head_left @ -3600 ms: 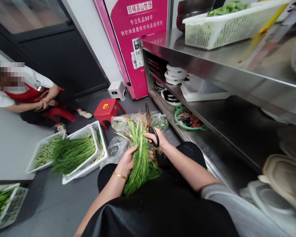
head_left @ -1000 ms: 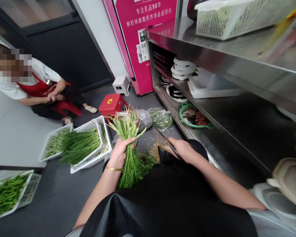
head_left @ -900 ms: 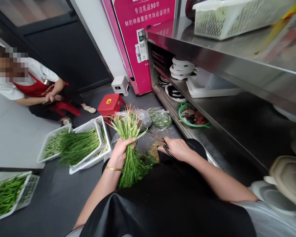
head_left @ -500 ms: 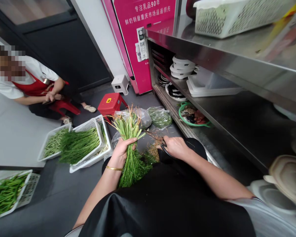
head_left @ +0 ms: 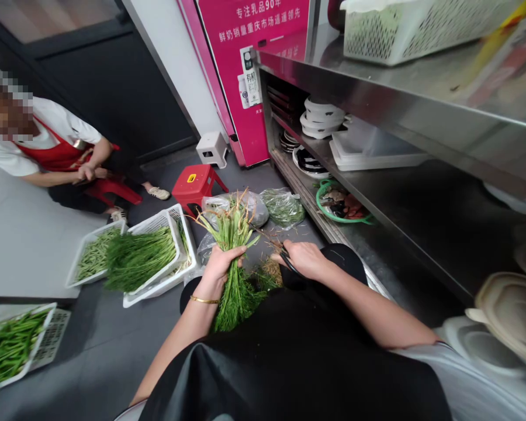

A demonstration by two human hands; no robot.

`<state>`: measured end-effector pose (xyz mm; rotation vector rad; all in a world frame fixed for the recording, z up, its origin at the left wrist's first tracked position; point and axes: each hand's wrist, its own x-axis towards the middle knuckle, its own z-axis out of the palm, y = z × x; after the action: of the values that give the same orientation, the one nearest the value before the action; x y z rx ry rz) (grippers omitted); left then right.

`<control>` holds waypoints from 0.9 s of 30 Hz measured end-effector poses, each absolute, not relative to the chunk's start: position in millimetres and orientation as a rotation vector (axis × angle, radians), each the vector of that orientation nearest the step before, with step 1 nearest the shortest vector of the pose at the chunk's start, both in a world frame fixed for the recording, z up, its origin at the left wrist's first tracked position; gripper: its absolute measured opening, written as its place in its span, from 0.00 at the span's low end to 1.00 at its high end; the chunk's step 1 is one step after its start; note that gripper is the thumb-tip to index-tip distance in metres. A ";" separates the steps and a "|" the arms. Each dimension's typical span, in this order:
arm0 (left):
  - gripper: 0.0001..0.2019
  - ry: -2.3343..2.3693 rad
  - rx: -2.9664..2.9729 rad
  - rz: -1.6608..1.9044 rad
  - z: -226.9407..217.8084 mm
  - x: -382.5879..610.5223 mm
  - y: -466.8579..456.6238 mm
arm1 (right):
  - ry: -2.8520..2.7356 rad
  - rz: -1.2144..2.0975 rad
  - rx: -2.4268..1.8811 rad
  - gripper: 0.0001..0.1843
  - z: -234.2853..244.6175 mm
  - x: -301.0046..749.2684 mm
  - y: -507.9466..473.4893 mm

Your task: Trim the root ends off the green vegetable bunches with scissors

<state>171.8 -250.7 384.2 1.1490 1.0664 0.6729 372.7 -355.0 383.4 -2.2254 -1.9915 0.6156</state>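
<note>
My left hand (head_left: 221, 264) is wrapped round a thick bunch of feathery green herbs (head_left: 239, 292), with the pale stems and brownish root ends pointing up and away and the leaves hanging down toward my lap. In my right hand (head_left: 304, 259) is a pair of scissors (head_left: 291, 263) with dark handles. Their rusty-looking blades point left toward the stem ends, just right of the bunch; whether they touch a stem I cannot tell. Below, between my knees, lies a heap of brown trimmings (head_left: 272, 270).
White baskets of herbs (head_left: 149, 257), green beans (head_left: 97, 252) and green stalks (head_left: 15, 348) stand on the floor at left. A red stool (head_left: 195, 184) and plastic bags (head_left: 283, 207) are ahead. A steel shelf (head_left: 377, 88) borders my right. Another person (head_left: 65, 146) sits at far left.
The scissors' blades have shifted slightly left and up toward the root ends. My left hand keeps its hold on the bunch. The camera view has moved a little.
</note>
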 end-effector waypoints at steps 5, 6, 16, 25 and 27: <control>0.12 1.065 1.129 0.621 381.3 168.6 -248.7 | -2.010 0.578 -2.243 0.38 378.3 375.5 -355.7; 0.13 1.060 1.112 0.614 380.9 168.0 -248.7 | -2.011 0.570 -2.254 0.38 376.8 376.5 -356.7; 0.14 1.049 0.908 0.714 377.2 169.2 -251.4 | -1.604 0.899 -2.037 0.34 356.0 375.4 -366.8; 0.12 1.014 0.936 0.555 383.8 166.7 -251.6 | -2.003 0.603 -2.200 0.30 375.7 386.4 -363.6; 0.12 1.026 0.934 0.535 385.4 167.0 -252.2 | -2.050 0.568 -2.194 0.31 378.9 388.3 -362.3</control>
<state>167.0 -252.2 385.4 0.9340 1.0264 0.5346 388.3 -362.3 378.9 -2.1940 -2.0505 0.5677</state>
